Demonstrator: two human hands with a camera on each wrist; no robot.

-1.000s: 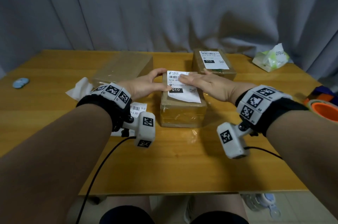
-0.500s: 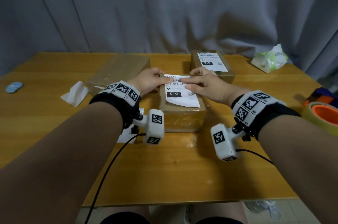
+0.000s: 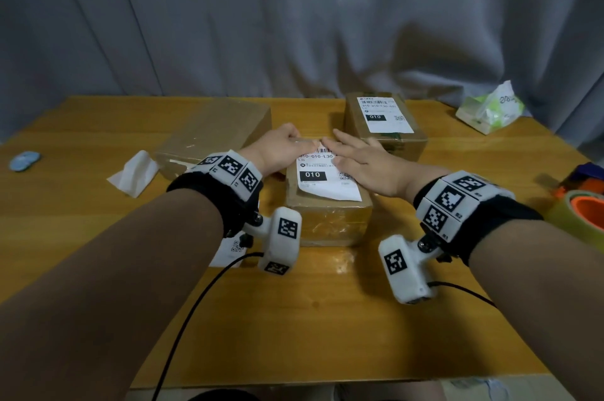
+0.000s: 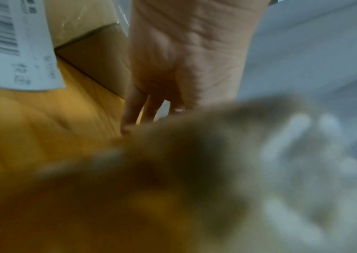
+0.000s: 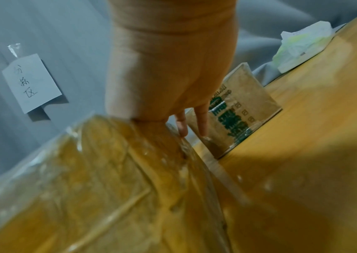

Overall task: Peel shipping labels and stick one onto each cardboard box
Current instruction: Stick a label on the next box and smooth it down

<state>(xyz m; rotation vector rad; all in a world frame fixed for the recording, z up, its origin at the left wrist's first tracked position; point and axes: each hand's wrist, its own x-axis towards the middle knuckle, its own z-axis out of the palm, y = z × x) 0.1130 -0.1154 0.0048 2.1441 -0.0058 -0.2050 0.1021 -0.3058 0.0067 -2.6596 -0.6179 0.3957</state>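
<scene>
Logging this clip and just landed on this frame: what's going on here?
A person is sticking a shipping label onto the near cardboard box. The right hand lies flat on the label, smoothing it, while the left hand is at its far left corner. The label's near edge looks slightly lifted. The box behind already has a label; the flat box on the left shows none.

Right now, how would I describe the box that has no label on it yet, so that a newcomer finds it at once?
Start at the wooden table in front of the grey curtain. Three cardboard boxes sit on its far half; take the box on the left, behind the crumpled white paper. It is the flattest and widest, and its top alone is bare.
</scene>
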